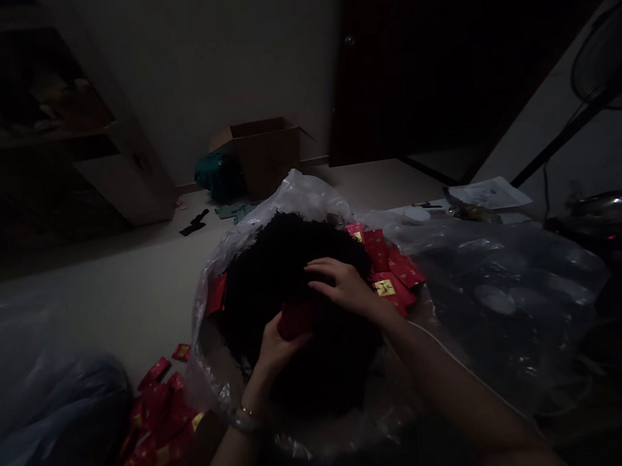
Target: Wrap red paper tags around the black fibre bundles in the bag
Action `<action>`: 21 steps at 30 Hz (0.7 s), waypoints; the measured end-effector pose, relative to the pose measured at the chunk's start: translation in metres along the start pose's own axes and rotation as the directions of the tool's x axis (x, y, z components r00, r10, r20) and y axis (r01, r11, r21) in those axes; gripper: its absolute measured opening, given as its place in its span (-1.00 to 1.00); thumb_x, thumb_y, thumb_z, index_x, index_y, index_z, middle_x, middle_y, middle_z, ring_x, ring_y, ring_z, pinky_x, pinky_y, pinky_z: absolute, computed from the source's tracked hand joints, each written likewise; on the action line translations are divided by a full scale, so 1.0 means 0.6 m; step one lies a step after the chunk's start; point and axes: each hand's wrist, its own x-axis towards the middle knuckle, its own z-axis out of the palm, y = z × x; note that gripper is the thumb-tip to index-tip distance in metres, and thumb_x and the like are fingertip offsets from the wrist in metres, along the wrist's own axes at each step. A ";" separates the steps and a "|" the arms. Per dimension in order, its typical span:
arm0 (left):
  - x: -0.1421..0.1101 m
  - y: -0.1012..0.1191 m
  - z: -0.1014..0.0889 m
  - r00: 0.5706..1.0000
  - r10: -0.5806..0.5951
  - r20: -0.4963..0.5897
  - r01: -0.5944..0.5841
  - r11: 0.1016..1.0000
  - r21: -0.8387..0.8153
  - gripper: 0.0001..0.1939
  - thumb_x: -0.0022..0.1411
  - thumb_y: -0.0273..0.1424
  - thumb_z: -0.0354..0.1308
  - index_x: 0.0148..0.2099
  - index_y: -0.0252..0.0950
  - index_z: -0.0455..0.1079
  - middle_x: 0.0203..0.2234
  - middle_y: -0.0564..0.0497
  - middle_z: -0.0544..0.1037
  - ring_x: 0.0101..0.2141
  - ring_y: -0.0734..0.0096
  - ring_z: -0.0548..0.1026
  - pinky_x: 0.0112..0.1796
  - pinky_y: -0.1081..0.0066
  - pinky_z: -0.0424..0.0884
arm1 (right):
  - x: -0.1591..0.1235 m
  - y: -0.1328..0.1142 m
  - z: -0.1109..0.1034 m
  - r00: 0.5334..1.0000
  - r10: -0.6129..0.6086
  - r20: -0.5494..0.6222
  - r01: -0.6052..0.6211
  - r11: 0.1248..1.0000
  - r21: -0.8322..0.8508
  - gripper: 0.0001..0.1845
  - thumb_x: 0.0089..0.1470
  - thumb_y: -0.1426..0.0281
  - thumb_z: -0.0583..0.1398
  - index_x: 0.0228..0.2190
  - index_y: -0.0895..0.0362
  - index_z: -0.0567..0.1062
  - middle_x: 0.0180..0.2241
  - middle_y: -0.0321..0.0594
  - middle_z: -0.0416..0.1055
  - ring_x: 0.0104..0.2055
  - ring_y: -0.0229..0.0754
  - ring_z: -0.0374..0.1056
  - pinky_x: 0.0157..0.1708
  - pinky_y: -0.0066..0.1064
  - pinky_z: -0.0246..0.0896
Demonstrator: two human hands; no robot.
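A large clear plastic bag (pixel 307 196) lies open in front of me, filled with a dark heap of loose black material (pixel 286 265). My left hand (pixel 276 348) holds a small red packet (pixel 296 320) over the heap. My right hand (pixel 341 283) rests on the black material just right of the packet, fingers bent down into it. Several more red packets (pixel 390 269) with gold print lie at the bag's right inner edge, and one red packet (pixel 216 293) at its left edge.
A pile of red packets (pixel 153 427) lies on the floor at lower left, next to a bluish plastic bag (pixel 40 410). An open cardboard box (pixel 266 152) stands by the far wall, shelves (pixel 84 138) at left, a fan (pixel 609 61) and papers (pixel 487 192) at right. The room is dim.
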 end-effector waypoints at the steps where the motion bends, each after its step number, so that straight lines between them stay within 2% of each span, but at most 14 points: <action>1: 0.000 0.000 0.000 1.000 0.005 -0.011 -0.005 1.000 0.005 -0.53 -0.24 -0.35 0.38 -0.20 -0.38 0.42 -0.38 -0.03 0.58 -0.37 0.29 0.51 -0.29 0.36 0.41 | -0.004 -0.004 0.002 0.999 0.006 0.043 -0.008 0.999 0.042 -0.72 0.02 0.38 0.24 -0.16 0.12 0.50 -0.13 -0.14 0.46 -0.10 -0.17 0.38 -0.11 -0.34 0.28; 3: 0.000 0.000 0.002 1.000 0.010 -0.023 -0.009 1.000 0.008 -0.52 -0.26 -0.35 0.38 -0.20 -0.37 0.43 -0.40 -0.01 0.57 -0.38 0.30 0.50 -0.30 0.37 0.41 | -0.012 -0.014 0.013 0.992 0.032 0.120 -0.044 0.994 0.098 -0.68 -0.04 0.38 0.28 -0.17 0.13 0.51 -0.20 -0.16 0.48 -0.18 -0.19 0.40 -0.18 -0.38 0.30; 7: 0.001 0.005 0.001 0.998 0.020 -0.066 -0.022 0.999 -0.029 -0.49 -0.27 -0.31 0.37 -0.18 -0.33 0.45 -0.36 -0.01 0.58 -0.34 0.28 0.51 -0.28 0.37 0.42 | -0.023 -0.022 0.040 0.969 0.168 0.182 -0.191 0.975 0.114 -0.92 -0.05 0.48 0.27 -0.42 0.15 0.58 -0.41 -0.24 0.50 -0.35 -0.25 0.41 -0.31 -0.45 0.28; 12: 0.003 0.015 -0.003 0.989 0.030 -0.145 -0.041 0.997 -0.067 -0.70 -0.04 -0.19 0.21 -0.36 -0.33 0.51 -0.45 -0.02 0.58 -0.38 0.31 0.49 -0.32 0.42 0.38 | -0.022 -0.005 0.052 0.931 0.262 0.255 -0.315 0.929 0.195 -0.95 -0.11 0.46 0.28 -0.50 0.13 0.59 -0.47 -0.27 0.51 -0.39 -0.25 0.40 -0.38 -0.48 0.24; 17: 0.002 0.020 -0.003 0.985 -0.050 -0.163 0.033 0.994 -0.108 -0.70 -0.06 -0.18 0.25 -0.46 -0.36 0.51 -0.58 0.02 0.53 -0.52 0.41 0.42 -0.46 0.49 0.30 | -0.026 0.019 0.073 0.841 0.469 0.269 -0.531 0.812 0.243 -0.86 -0.15 0.35 0.29 -0.50 0.18 0.59 -0.54 -0.27 0.50 -0.45 -0.22 0.38 -0.44 -0.46 0.20; 19: 0.001 0.020 -0.004 0.984 -0.081 -0.159 0.059 0.988 -0.140 -0.69 -0.08 -0.17 0.26 -0.46 -0.36 0.50 -0.59 0.03 0.52 -0.53 0.43 0.42 -0.47 0.50 0.29 | -0.029 0.027 0.082 0.837 0.471 0.280 -0.539 0.798 0.270 -0.83 -0.16 0.32 0.29 -0.50 0.19 0.59 -0.54 -0.25 0.51 -0.46 -0.22 0.38 -0.44 -0.46 0.19; 21: 0.001 0.019 -0.003 0.987 -0.109 -0.117 0.084 0.976 -0.199 -0.69 -0.09 -0.18 0.28 -0.41 -0.36 0.49 -0.55 0.04 0.53 -0.51 0.44 0.44 -0.46 0.51 0.31 | -0.033 0.030 0.087 0.851 0.452 0.267 -0.518 0.806 0.287 -0.83 -0.15 0.33 0.28 -0.50 0.19 0.59 -0.54 -0.25 0.51 -0.45 -0.21 0.38 -0.43 -0.45 0.20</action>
